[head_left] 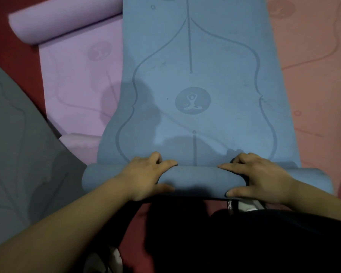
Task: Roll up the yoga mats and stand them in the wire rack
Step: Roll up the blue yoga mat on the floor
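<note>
Left hand (146,176) & right hand (258,178) grip, fingers curled over, the small roll (201,183) at near end of blue mat (195,56), flat on floor (16,62); rolling just begun, next likely needs even fwd push.

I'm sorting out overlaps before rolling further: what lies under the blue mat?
The blue mat covers part of the purple mat along its left edge and seems to overlap the pink mat on its right. Whatever lies beneath its middle is hidden.

Dark red floor (16,62) all around; light dim, shadows soft.
</note>
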Demonstrator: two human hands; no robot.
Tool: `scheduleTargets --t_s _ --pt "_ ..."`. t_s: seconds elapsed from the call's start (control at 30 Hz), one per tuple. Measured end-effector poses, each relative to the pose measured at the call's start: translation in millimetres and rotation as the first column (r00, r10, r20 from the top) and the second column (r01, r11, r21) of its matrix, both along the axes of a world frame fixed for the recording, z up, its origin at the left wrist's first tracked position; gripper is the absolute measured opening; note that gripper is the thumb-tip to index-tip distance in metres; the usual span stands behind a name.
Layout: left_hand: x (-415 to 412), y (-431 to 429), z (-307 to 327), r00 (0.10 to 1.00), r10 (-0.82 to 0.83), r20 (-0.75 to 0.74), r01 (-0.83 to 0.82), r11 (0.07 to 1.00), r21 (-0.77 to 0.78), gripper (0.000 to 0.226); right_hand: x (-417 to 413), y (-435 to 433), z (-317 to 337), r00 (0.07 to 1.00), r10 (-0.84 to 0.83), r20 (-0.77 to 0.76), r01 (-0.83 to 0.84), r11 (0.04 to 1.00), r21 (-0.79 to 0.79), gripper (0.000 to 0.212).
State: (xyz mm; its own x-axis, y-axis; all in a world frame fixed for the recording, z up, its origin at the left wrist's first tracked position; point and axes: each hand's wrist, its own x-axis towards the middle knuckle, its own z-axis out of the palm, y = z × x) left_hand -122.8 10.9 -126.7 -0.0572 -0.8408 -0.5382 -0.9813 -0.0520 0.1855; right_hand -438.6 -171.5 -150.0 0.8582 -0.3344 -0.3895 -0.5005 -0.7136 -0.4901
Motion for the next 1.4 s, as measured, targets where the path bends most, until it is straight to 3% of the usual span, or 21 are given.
scheduleTargets --t_s 0.1,0.23,0.33,0.5,0.63,0.7,0.83,0.93,1.0,1.13,1.23,1.3,1.4 --pt "-7 8 0 0.991 0.036 0.127 -0.012 0.983 -0.184 0.078 4 -10 -4 0.999 -0.034 0.002 0.034 0.997 0.076 0.078" --pt "-17 14 -9 0.99 0.023 0.142 0.028 0.938 -0.347 0.077 10 -22 -8 0.999 -0.032 -0.024 0.035 0.99 0.139 0.075" --pt "-15 13 -12 0.991 0.018 0.132 0.028 0.939 -0.342 0.076 8 -18 -7 0.999 -0.038 -0.027 0.04 0.995 0.091 0.075" --pt "-8 -3 -6 0.992 0.026 0.12 -0.002 0.981 -0.196 0.079 -2 -3 -16 0.997 -0.04 0.058 0.049 0.987 -0.153 0.082" --pt "-6 -14 1 0.992 0.042 0.118 -0.033 0.997 -0.076 0.087 0 -7 -18 0.999 -0.037 0.002 0.037 0.988 -0.149 0.087" --pt "-9 -14 3 0.992 0.049 0.12 -0.036 0.993 -0.112 0.086 4 -14 -16 0.999 -0.027 -0.04 0.023 0.995 -0.095 0.086" --pt "-24 2 -7 0.977 0.059 0.207 0.02 0.934 -0.358 0.076 9 -24 -14 0.998 -0.026 -0.051 0.025 1.0 -0.014 0.084" --pt "-23 5 -14 0.971 0.06 0.233 0.031 0.93 -0.367 0.08 12 -24 -12 0.998 -0.023 -0.059 0.023 1.0 -0.006 0.083" --pt "-18 -1 -12 0.976 0.056 0.211 0.019 0.941 -0.339 0.08 9 -20 -13 0.999 -0.02 -0.027 0.018 0.996 -0.088 0.082" --pt "-9 -14 -1 0.979 0.042 0.2 -0.008 0.986 -0.164 0.086 0 -4 -20 0.995 -0.011 0.101 0.042 0.95 -0.31 0.079" --pt "-5 -25 4 0.985 0.046 0.168 -0.029 0.994 -0.105 0.091 -1 -5 -21 0.996 -0.018 0.092 0.047 0.944 -0.328 0.078" --pt "-5 -27 6 0.985 0.047 0.166 -0.023 0.989 -0.147 0.091 2 -12 -18 0.998 -0.022 0.061 0.039 0.954 -0.298 0.079" --pt "-14 -12 -1 0.972 0.046 0.232 0.041 0.933 -0.358 0.082 8 -22 -11 0.999 -0.024 -0.023 0.018 0.975 -0.221 0.082"
